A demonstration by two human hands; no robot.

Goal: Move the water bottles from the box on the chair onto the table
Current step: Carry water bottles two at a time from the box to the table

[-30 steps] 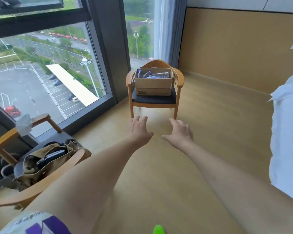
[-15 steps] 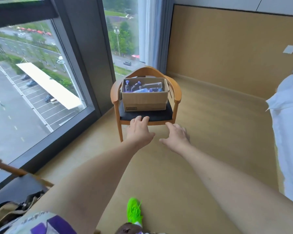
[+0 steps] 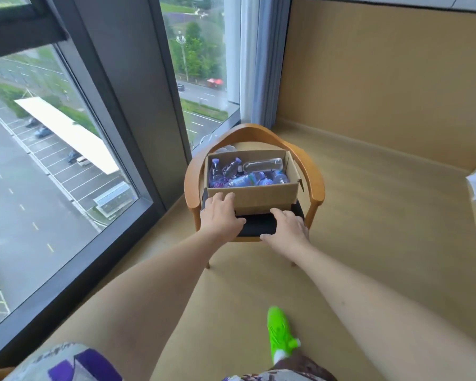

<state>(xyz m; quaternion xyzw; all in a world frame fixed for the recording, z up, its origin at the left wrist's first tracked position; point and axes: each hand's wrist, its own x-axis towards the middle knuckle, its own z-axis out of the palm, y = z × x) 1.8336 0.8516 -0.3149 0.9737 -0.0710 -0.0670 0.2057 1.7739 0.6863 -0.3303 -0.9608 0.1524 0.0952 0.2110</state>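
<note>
Both hands have closed on the chair (image 3: 315,193): left hand (image 3: 221,215) and right hand (image 3: 287,229), fingers spread and empty, reach the box (image 3: 261,198); water bottles (image 3: 248,174) remain inside, none transferred.

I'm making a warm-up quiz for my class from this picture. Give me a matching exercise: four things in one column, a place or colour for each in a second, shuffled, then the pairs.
Things:
1. water bottles
2. box
3. shoe
4. left hand

Descriptions:
A. bright green, on the floor
B. inside the cardboard box
C. on the chair's dark seat
D. at the box's near left corner, fingers out

Pairs: 1-B, 2-C, 3-A, 4-D
</note>
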